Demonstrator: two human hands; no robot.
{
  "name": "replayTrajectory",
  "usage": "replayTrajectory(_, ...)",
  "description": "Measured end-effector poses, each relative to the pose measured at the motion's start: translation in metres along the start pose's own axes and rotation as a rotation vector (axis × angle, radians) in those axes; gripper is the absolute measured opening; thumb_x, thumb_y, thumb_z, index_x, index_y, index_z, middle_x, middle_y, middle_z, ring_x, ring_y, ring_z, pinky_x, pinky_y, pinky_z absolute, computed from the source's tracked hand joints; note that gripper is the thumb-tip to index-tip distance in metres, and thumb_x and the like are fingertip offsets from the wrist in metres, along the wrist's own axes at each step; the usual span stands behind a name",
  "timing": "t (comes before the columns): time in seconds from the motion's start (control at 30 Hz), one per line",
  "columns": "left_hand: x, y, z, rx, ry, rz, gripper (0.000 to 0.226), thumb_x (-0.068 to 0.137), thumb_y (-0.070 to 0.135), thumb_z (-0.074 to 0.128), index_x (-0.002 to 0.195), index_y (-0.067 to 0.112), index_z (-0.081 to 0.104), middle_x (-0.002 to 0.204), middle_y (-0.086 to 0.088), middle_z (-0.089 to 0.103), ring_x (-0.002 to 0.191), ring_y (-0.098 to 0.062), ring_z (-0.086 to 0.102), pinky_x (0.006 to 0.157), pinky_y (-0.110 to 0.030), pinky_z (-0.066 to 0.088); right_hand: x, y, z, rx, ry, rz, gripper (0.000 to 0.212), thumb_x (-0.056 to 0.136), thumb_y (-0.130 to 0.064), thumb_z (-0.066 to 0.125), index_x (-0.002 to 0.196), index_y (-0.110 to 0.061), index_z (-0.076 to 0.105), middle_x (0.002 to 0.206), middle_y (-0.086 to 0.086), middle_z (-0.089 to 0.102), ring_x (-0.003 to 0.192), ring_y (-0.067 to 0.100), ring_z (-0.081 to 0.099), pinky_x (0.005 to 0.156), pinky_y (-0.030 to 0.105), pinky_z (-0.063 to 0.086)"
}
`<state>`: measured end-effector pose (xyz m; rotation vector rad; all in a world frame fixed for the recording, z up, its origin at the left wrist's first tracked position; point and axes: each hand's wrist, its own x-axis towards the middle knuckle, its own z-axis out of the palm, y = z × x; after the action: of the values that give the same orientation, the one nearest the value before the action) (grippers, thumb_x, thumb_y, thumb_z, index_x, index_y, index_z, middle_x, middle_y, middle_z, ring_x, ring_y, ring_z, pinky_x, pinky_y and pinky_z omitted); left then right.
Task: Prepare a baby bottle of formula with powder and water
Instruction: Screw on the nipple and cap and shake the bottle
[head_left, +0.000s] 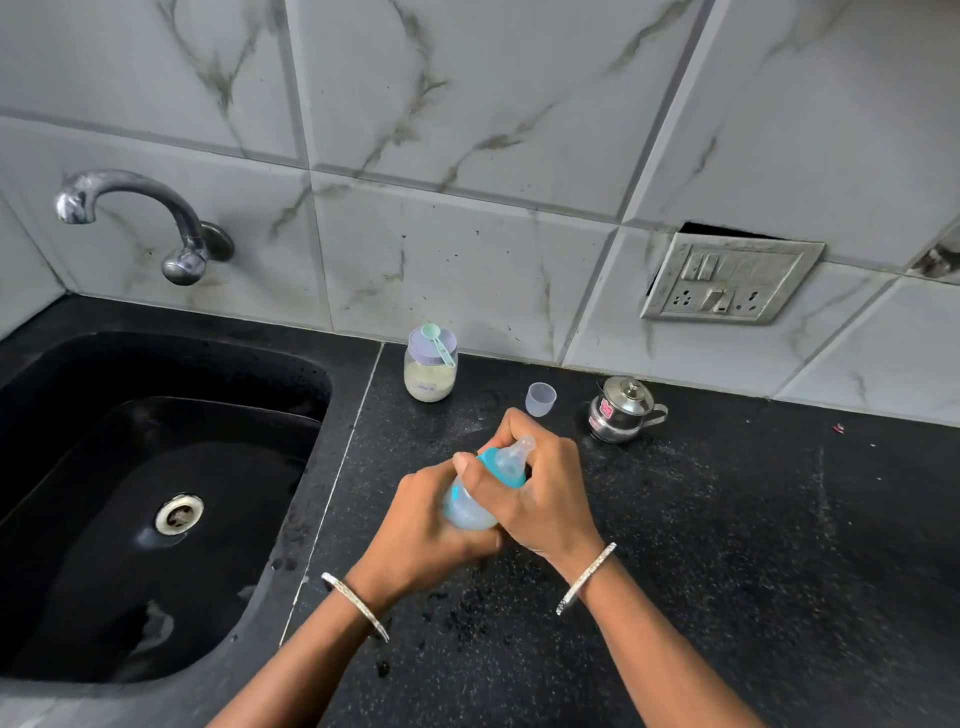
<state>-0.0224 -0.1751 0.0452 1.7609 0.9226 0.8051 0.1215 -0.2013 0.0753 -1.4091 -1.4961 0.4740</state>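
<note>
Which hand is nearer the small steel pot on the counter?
Right. The right hand, gripping the baby bottle at its teal collar, sits just below-left of the steel pot; the left hand is farther left.

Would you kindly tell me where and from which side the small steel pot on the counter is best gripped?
By its wire handle, from the right: the steel pot stands upright with the handle sticking out on the right, clear of the clear cap on its left. The lid knob would probably lift only the lid.
</note>
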Motion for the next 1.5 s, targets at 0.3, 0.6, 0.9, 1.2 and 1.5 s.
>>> replayTrajectory(0.3, 0.026, -0.022, -0.002, 0.075, 0.170, -0.132, 0.032, 0.060, 0.036, 0.080, 0.085, 0.030, 0.061, 0.069, 0.009, 0.067, 0.059, -0.003, 0.059, 0.052, -0.016, 0.042, 0.045, 0.038, 0.000, 0.005, -0.317, 0.092, 0.048, 0.071, -0.061, 0.080, 0.096, -0.023, 0.067, 0.064, 0.004, 0.065, 0.055, 0.009, 0.052, 0.056, 0.030, 0.044)
replayTrajectory(0.6, 0.040, -0.051, -0.046, -0.113, 0.227, -0.293, 0.054, 0.060, 0.055, 0.090, 0.099, 0.027, 0.064, 0.091, 0.000, 0.074, 0.086, -0.016, 0.072, 0.075, -0.038, 0.059, 0.122, 0.162, -0.028, -0.709, -0.227, 0.356, 0.023, 0.090, -0.004, 0.069, 0.112, -0.010, 0.070, 0.119, 0.011, 0.069, 0.112, 0.031, 0.064, 0.092, 0.035, 0.051)
replayTrajectory(0.9, 0.044, -0.053, -0.057, -0.252, 0.175, -0.292, 0.052, 0.063, 0.057, 0.086, 0.104, 0.033, 0.065, 0.091, 0.003, 0.070, 0.082, -0.013, 0.067, 0.071, -0.028, 0.056, 0.155, 0.207, -0.006, -0.996, -0.614, 0.371, 0.064, 0.090, 0.008, 0.061, 0.148, -0.018, 0.051, 0.147, 0.017, 0.045, 0.132, 0.039, 0.047, 0.107, 0.044, 0.046)
replayTrajectory(1.2, 0.043, -0.042, -0.049, -0.260, 0.140, -0.281, 0.050, 0.071, 0.049, 0.083, 0.113, 0.039, 0.057, 0.102, 0.024, 0.068, 0.097, 0.001, 0.067, 0.066, -0.010, 0.054, 0.138, 0.155, -0.006, -0.419, -0.144, 0.818, 0.045, 0.074, -0.047, 0.074, 0.089, -0.004, 0.070, 0.091, 0.017, 0.076, 0.068, 0.028, 0.076, 0.067, 0.034, 0.058)
replayTrajectory(1.5, 0.027, -0.021, -0.031, -0.194, 0.015, -0.187, 0.047, 0.065, 0.060, 0.076, 0.108, 0.049, 0.061, 0.104, 0.014, 0.070, 0.093, -0.009, 0.069, 0.078, -0.028, 0.060, 0.083, 0.019, -0.014, 1.050, -0.037, 0.694, 0.035, 0.090, -0.024, 0.070, 0.124, -0.016, 0.070, 0.110, 0.020, 0.076, 0.097, 0.032, 0.076, 0.079, 0.037, 0.065)
